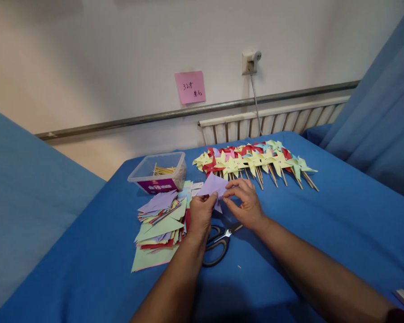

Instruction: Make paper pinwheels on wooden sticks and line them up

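A blue-covered surface (pixel 323 233) stands before a pale wall carrying a pink note (pixel 190 87). Over its middle, the left hand (pixel 201 214) and right hand (pixel 244 202) both pinch a purple paper (pixel 212 185), fingers closed on its lower edges; its peak points away toward the wall, tilted slightly left. Black-handled scissors (pixel 217 242) lie just beneath the hands. A paper stack (pixel 160 220) sits close on the left, a row of pinwheels (pixel 256 161) beyond. Open cloth lies to the right.
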